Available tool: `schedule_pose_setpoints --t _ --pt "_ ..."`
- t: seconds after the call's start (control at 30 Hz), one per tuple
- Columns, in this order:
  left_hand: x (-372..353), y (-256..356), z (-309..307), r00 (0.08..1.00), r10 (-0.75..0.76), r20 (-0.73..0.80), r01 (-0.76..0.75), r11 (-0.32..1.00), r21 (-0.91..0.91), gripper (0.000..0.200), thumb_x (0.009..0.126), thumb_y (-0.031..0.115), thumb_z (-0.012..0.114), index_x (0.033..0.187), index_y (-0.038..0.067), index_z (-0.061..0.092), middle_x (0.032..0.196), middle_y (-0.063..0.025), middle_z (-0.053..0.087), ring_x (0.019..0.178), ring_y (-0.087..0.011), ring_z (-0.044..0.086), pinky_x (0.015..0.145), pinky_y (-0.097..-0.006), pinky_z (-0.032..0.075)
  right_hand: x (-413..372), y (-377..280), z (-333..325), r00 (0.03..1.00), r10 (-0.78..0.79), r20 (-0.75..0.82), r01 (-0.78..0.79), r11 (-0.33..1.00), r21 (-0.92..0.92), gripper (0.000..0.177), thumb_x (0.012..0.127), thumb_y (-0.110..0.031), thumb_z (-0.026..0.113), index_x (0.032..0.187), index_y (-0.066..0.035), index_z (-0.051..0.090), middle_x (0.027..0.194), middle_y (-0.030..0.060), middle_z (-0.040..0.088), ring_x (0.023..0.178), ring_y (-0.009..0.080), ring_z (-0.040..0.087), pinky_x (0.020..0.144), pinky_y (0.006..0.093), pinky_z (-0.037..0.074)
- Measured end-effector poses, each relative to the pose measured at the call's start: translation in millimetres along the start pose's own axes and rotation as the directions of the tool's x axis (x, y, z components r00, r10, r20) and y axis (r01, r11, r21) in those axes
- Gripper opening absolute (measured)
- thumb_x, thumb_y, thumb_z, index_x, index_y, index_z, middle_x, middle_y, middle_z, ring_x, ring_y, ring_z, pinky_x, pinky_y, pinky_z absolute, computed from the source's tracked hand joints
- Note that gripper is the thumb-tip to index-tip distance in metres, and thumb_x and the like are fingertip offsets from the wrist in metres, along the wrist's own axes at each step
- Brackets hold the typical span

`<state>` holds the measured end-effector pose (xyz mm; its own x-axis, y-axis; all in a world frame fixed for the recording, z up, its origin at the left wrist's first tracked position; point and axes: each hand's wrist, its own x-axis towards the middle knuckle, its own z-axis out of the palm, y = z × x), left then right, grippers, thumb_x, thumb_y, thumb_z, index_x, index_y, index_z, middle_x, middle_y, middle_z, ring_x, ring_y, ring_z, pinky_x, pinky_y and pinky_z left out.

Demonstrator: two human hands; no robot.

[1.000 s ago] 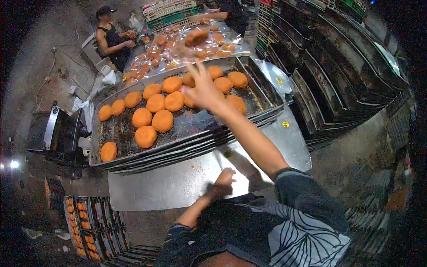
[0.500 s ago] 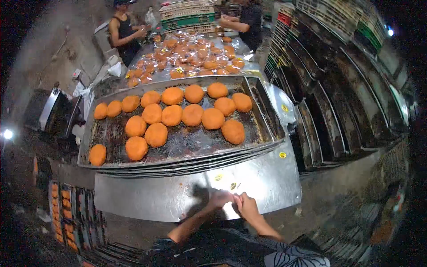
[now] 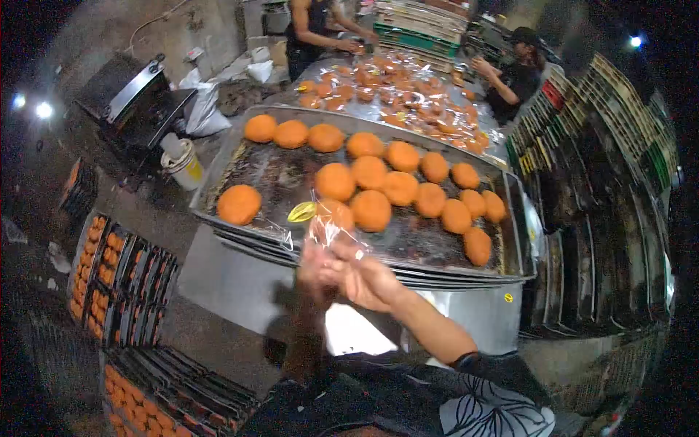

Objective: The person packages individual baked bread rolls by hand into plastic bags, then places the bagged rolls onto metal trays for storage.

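Note:
My left hand (image 3: 314,268), smeared by motion, and my right hand (image 3: 364,280) are close together at the near edge of the baking tray (image 3: 233,239). Their closed fingers grip the lower end of a clear plastic bag (image 3: 322,233) with a yellow label (image 3: 301,212). An orange-brown bun (image 3: 336,215) shows through the film; it seems to lie on the tray behind the bag. More round buns, among them a bun (image 3: 371,210) just to the right and a lone bun (image 3: 239,205) to the left, sit on the dark tray.
Bagged buns (image 3: 408,91) cover the table beyond the tray. Two people (image 3: 313,33) (image 3: 513,73) work there, beside stacked crates (image 3: 419,36). Racks of trays (image 3: 590,269) stand right; trays of buns (image 3: 120,277) are at lower left. A white bucket (image 3: 182,164) stands left.
My hands have risen from the metal table's front to the tray's near edge, and a labelled clear bag now shows in them. The view has turned left, shifting the scene rightward.

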<state>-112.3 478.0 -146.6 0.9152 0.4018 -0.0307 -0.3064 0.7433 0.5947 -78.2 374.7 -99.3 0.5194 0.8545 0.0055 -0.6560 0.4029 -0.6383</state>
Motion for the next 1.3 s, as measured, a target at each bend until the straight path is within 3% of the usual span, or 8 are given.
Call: schedule_pose_setpoints --t 0.1,0.17,0.3,0.57,0.7,1.07,1.27,1.3 --pt "10 97 -35 0.974 0.186 0.128 -0.193 0.98 0.04 0.05 0.085 0.026 0.044 0.127 0.005 0.027 0.101 -0.0097 0.05 0.093 -0.0157 0.048 0.084 -0.037 0.042 95 -21 25 0.982 0.163 0.099 0.029 0.387 -0.922 0.037 0.081 -0.026 0.052 0.11 -0.004 0.048 0.103 0.013 0.055 0.096 0.0199 0.052 0.081 0.0301 0.042" --pt "13 120 -58 0.922 0.335 -0.196 -0.328 0.942 0.067 0.048 0.085 0.023 0.042 0.127 0.005 0.027 0.103 -0.0112 0.049 0.096 -0.0188 0.048 0.084 -0.0406 0.042 218 -14 -6 0.765 -0.401 0.503 0.367 -0.371 -0.853 0.04 0.074 -0.022 0.058 0.105 0.002 0.05 0.096 0.0194 0.054 0.092 0.0282 0.053 0.082 0.0374 0.04" --pt "6 146 -96 0.781 0.471 -0.409 -0.469 0.876 0.113 0.048 0.084 0.023 0.04 0.127 0.004 0.028 0.109 -0.011 0.044 0.104 -0.0246 0.043 0.086 -0.0506 0.038 375 -43 -57 0.863 -0.335 0.378 -0.03 -0.781 -0.624 0.054 0.072 -0.042 0.057 0.115 -0.012 0.045 0.103 0.0208 0.05 0.095 0.0367 0.048 0.083 0.0422 0.039" --pt "19 203 -128 0.683 0.532 -0.5 -0.646 0.759 -0.076 0.043 0.081 0.021 0.038 0.118 0.0 0.038 0.108 -0.017 0.049 0.108 -0.0331 0.042 0.095 -0.0561 0.026 250 -66 -46 0.999 -0.009 0.054 0.045 -0.411 -0.911 0.06 0.071 -0.042 0.057 0.123 -0.016 0.041 0.105 0.0198 0.05 0.097 0.0364 0.048 0.085 0.043 0.037" --pt "47 163 -96 0.746 0.624 -0.232 -0.666 0.704 -0.246 0.04 0.082 0.021 0.036 0.118 0.002 0.038 0.113 -0.0185 0.047 0.109 -0.0354 0.042 0.094 -0.0564 0.027 129 -30 40 0.696 -0.491 0.524 0.31 -0.453 -0.836 0.066 0.066 -0.028 0.066 0.121 -0.003 0.04 0.109 0.0176 0.049 0.089 0.0284 0.051 0.083 0.037 0.039" --pt "-6 -1 34 0.995 0.085 0.057 -0.089 0.993 0.077 0.058 0.078 0.032 0.045 0.125 0.001 0.029 0.119 -0.021 0.04 0.106 -0.0297 0.045 0.09 -0.0399 0.036 -22 -7 25 0.584 -0.76 0.286 -0.008 -0.357 -0.934 0.076 0.066 -0.021 0.069 0.123 0.008 0.027 0.096 0.0197 0.056 0.09 0.0278 0.055 0.076 0.0318 0.045" --pt "-50 -69 15 0.755 -0.493 0.432 0.65 0.651 -0.393 0.042 0.083 0.032 0.04 0.112 0.002 0.044 0.1 -0.0143 0.053 0.095 -0.0221 0.05 0.076 -0.0345 0.044 -110 -5 -32 0.455 -0.889 -0.051 -0.038 0.038 -0.999 0.054 0.067 -0.021 0.07 0.11 0.0 0.045 0.091 0.0149 0.057 0.083 0.0154 0.057 0.067 0.0264 0.047" --pt "-63 -86 20 0.801 -0.427 0.42 0.395 0.904 0.167 0.037 0.08 0.028 0.048 0.106 0.003 0.047 0.095 -0.0119 0.053 0.087 -0.0195 0.052 0.071 -0.03 0.045 -118 -25 -55 0.544 -0.839 0.018 -0.048 -0.052 -0.997 0.039 0.069 -0.019 0.068 0.101 0.001 0.054 0.082 0.0118 0.059 0.075 0.0122 0.058 0.062 0.0247 0.047"
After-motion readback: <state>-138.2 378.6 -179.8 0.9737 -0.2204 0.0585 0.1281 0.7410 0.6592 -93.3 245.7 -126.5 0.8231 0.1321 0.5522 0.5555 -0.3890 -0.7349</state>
